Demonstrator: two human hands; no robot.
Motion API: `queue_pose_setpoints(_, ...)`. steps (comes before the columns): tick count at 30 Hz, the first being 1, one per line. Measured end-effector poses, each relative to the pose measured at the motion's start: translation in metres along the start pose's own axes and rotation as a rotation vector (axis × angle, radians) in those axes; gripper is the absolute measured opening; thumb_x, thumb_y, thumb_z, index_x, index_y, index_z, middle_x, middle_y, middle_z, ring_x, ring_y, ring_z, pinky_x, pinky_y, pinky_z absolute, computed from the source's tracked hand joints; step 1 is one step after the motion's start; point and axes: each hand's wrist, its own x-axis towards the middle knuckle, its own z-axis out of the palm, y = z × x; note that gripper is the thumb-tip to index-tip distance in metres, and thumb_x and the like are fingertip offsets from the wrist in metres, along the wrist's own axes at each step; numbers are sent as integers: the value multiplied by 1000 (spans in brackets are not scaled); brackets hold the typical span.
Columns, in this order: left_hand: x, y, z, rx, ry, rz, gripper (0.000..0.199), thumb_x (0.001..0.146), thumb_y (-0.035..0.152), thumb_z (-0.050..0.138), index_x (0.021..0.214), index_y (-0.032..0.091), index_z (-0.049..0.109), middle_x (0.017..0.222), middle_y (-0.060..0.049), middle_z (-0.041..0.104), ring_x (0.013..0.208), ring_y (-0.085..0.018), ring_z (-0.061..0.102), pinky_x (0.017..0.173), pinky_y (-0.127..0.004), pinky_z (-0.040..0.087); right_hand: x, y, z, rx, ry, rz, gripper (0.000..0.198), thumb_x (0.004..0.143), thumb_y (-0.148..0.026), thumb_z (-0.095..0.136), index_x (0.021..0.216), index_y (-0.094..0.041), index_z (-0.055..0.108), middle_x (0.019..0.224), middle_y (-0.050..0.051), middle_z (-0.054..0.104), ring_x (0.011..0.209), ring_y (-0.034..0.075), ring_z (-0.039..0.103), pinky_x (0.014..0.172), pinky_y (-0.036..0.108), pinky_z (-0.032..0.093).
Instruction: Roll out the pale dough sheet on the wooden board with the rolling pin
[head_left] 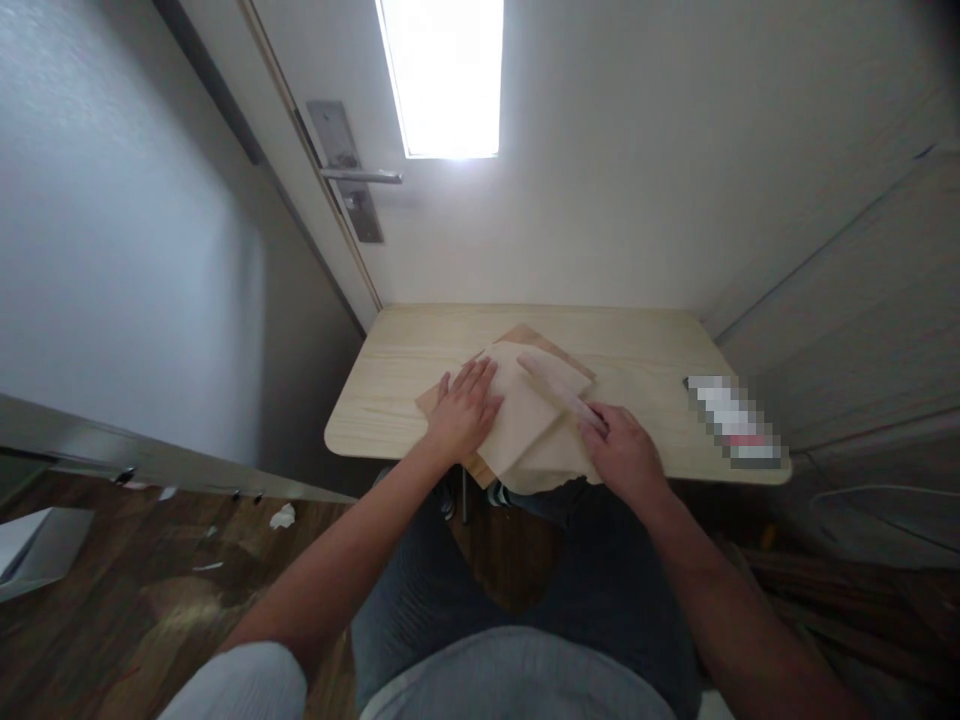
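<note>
My left hand (469, 405) lies flat with its fingers stretched out, pressing on a tan sheet of paper (517, 405). The sheet has a folded flap and lies over a browner sheet (525, 336), whose corners stick out beyond it. In my right hand (626, 450) the fingers are wrapped round the near end of a long, pale knife-shaped tool (555, 383). Its blade slants up and left across the paper; blur hides whether it is on top of the flap or under it. The paper's near edge hangs over the table's front edge.
The small wooden table (390, 350) stands against a white door with a metal handle (364, 176). A flat rectangular thing (735, 420), pixelated, lies at the table's right end. On the floor at left are a crumpled white scrap (283, 516) and a white box-like object (45, 550).
</note>
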Motion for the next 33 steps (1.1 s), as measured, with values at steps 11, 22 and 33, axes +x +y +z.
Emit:
queue_pose_setpoints(11, 17, 9, 16, 97, -165, 52, 63, 104, 56, 22, 160, 26, 26, 168, -1, 25, 156, -25, 19, 126, -55, 17, 33, -1, 5, -19, -30, 31, 36, 97, -31, 49, 124, -14, 65, 121, 15, 67, 111, 28, 63, 98, 39, 48)
queue_pose_setpoints(22, 6, 23, 19, 99, -71, -73, 64, 104, 54, 24, 158, 20, 32, 165, -5, 32, 154, -25, 24, 125, -54, 20, 38, -22, 9, -69, -105, 5, 34, 97, -29, 50, 125, -15, 65, 124, 14, 67, 112, 27, 63, 97, 37, 47)
queue_pose_setpoints(33, 3, 47, 28, 94, 28, -316, 68, 104, 51, 19, 158, 13, 32, 166, -11, 30, 154, -29, 21, 123, -59, 18, 48, -41, -3, -104, -116, 4, 36, 97, -28, 49, 127, -15, 65, 126, 14, 67, 115, 28, 62, 98, 39, 47)
